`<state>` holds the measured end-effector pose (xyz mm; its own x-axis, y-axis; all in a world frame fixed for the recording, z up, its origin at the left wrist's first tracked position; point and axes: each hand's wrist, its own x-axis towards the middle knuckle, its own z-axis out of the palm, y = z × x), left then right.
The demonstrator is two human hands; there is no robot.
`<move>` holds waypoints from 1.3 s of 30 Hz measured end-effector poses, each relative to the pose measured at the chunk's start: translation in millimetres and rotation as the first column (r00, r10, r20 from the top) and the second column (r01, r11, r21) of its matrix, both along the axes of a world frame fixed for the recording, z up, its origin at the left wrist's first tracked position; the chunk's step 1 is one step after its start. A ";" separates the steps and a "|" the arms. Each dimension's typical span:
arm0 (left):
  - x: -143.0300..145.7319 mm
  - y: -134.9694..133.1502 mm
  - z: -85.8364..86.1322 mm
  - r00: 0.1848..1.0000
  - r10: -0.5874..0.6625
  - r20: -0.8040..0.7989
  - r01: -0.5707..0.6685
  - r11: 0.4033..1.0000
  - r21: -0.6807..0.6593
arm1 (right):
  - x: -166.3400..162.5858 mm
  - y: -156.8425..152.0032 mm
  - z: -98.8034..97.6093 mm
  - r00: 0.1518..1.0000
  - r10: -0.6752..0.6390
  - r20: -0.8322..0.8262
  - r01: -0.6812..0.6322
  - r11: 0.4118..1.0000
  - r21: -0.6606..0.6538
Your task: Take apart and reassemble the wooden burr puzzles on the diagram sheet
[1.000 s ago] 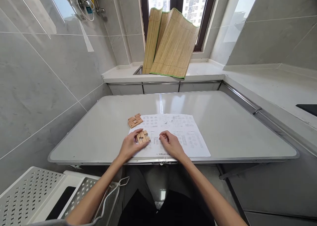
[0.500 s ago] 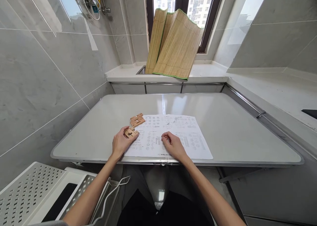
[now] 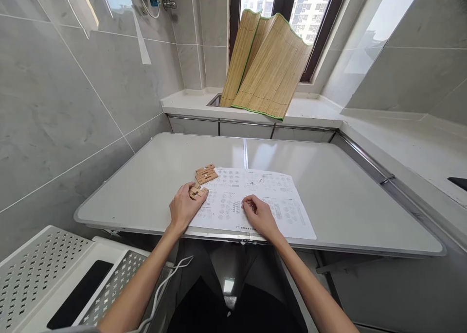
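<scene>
The left hand (image 3: 182, 204) has its thumb and fingers pressed on a wooden block (image 3: 198, 192), pinching it. The block sits at the finger ends, on the far side of the palm. The fingers are at its left and the thumb is at its near right side. The hand hides part of the block, and I cannot tell if it touches the table (image 3: 346, 187) below.

The right hand (image 3: 260, 215) is well apart, over to the right. Its fingers are curled in, with the thumb tucked by them. It is over the paper (image 3: 226, 197) and covers some of the small drawings there.

The block is by the left edge of the paper. Just past it, on the far side, some flat wood bits (image 3: 206, 174) lie close together by the paper's far left corner. They are very near the block.

The table is big and pale, with a seam down the middle. A metal rail (image 3: 361, 150) runs along its right side. At the far side is a white ledge (image 3: 310, 108), where a straw mat (image 3: 272, 63) leans in front of the window (image 3: 315, 7). At the near left are a white rack (image 3: 40, 265) with holes, a black flat thing (image 3: 80, 294) and a white cord (image 3: 160, 296).
</scene>
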<state>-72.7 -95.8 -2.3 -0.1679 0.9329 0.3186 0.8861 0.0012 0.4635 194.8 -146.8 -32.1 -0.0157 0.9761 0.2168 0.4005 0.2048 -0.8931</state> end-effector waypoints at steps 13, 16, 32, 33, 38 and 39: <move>-7.8 1.8 -2.6 0.957 0.071 0.281 -0.078 0.997 0.012 | -3.1 -0.5 1.8 0.999 -0.016 0.038 0.016 1.000 -0.003; -11.3 5.1 -6.8 0.944 0.043 0.326 -0.066 0.996 0.059 | -3.3 0.5 1.6 0.998 -0.023 0.050 0.023 1.000 -0.001; -18.2 6.5 -12.0 0.911 0.042 0.410 -0.080 0.994 0.075 | -1.2 -4.4 9.8 1.000 0.004 0.028 -0.003 1.000 -0.021; -18.3 6.2 -11.9 0.911 0.045 0.411 -0.082 0.994 0.072 | 2.2 -6.8 11.1 1.000 0.018 0.019 -0.018 1.000 -0.023; -18.6 5.7 -12.0 0.912 0.045 0.407 -0.077 0.995 0.063 | 43.8 -25.4 6.7 0.999 0.021 0.032 -0.020 0.999 -0.025; -18.6 5.9 -12.0 0.913 0.044 0.405 -0.076 0.995 0.062 | 55.9 -29.6 3.1 0.998 -0.019 0.056 0.019 1.000 -0.013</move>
